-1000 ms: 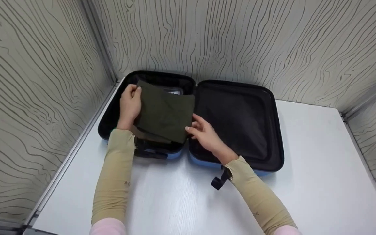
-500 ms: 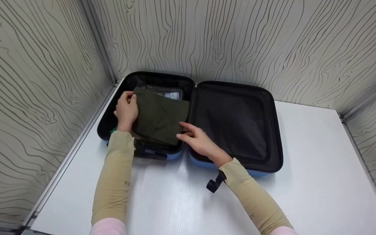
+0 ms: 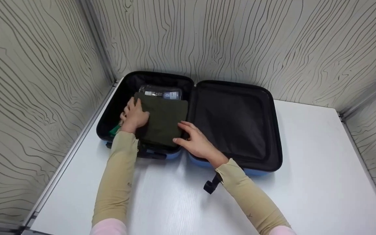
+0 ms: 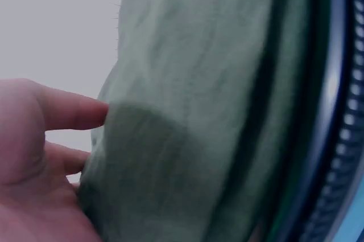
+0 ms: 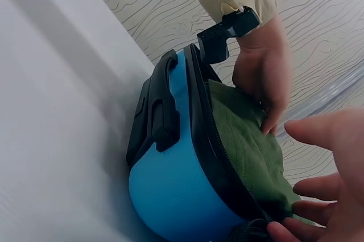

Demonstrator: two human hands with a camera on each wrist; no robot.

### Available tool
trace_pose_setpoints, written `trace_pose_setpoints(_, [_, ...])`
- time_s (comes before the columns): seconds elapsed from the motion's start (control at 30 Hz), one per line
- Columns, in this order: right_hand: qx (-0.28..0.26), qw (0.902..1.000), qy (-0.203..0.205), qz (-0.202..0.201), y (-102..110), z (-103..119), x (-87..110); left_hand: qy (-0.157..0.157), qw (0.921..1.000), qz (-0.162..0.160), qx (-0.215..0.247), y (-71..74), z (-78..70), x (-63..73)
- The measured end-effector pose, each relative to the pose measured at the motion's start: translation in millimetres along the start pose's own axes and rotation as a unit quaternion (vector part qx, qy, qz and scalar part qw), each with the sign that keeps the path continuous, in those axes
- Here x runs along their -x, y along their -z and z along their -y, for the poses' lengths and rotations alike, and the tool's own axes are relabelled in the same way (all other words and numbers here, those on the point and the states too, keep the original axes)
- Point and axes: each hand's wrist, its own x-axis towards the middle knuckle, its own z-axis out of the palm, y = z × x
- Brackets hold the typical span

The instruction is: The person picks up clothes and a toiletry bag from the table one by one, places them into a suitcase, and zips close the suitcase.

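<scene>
A folded dark green cloth item [image 3: 165,122] lies in the left half of a blue suitcase [image 5: 170,193] that is spread wide on the table. My left hand [image 3: 136,116] rests on the cloth's left side, its fingers extended toward the far left corner. In the left wrist view stitched seams run along the green cloth [image 4: 176,48], beside the hand's thumb and fingers. At the cloth's right edge my right hand [image 3: 197,141] has its fingers loosely extended, fingertips right at the fabric. The right wrist view shows this hand [image 5: 338,179] with fingers spread apart.
Behind the cloth sits a clear pouch [image 3: 162,92] with labelled items. Something bright green [image 3: 115,130] shows at the suitcase's left side. The black-lined right half [image 3: 233,120] lies alongside. Patterned walls [image 3: 227,39] stand behind and at both sides of the white table [image 3: 312,156].
The cloth has gone down and toward me into the left half, uncovering more of the pouch. My left hand has let go of its corner and now lies on top; the right has followed.
</scene>
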Motion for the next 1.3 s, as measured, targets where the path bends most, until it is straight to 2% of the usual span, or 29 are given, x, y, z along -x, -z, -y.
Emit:
trace_pose_setpoints(0.2, [0.037, 0.9991, 0.018, 0.009, -1, -2, 2.0, 0.017, 0.9997, 0.017, -0.006, -2.7, 5.7, -5.5])
trace_pose_setpoints(0.47, [0.094, 0.9942, 0.034, 0.04, -5, -8, 4.6, 0.012, 0.9993, 0.034, 0.013, 0.0, 13.1, -7.2])
trace_pose_setpoints(0.73, [0.09, 0.9945, 0.043, 0.035, -7, -9, 6.7, 0.013, 0.998, 0.04, 0.048, 4.2, 20.1, -6.9])
trace_pose_setpoints(0.9, [0.073, 0.9957, 0.052, 0.022, -9, -11, 8.7, 0.009, 0.9963, -0.002, 0.085, 10.2, 23.9, -5.3])
trace_pose_setpoints(1.03, [0.051, 0.9968, 0.06, 0.01, -10, -11, 12.5, 0.006, 0.9936, -0.041, 0.105, 21.7, 25.2, 2.3])
trace_pose_setpoints(1.2, [0.024, 0.998, 0.059, -0.01, -8, -12, 18.5, -0.011, 0.9909, -0.075, 0.111, 42.1, 26.6, 13.3])
trace_pose_setpoints(1.3, [0.012, 0.9979, 0.058, -0.026, -7, -15, 23.6, -0.001, 0.9908, -0.089, 0.102, 52.5, 33.2, 16.8])
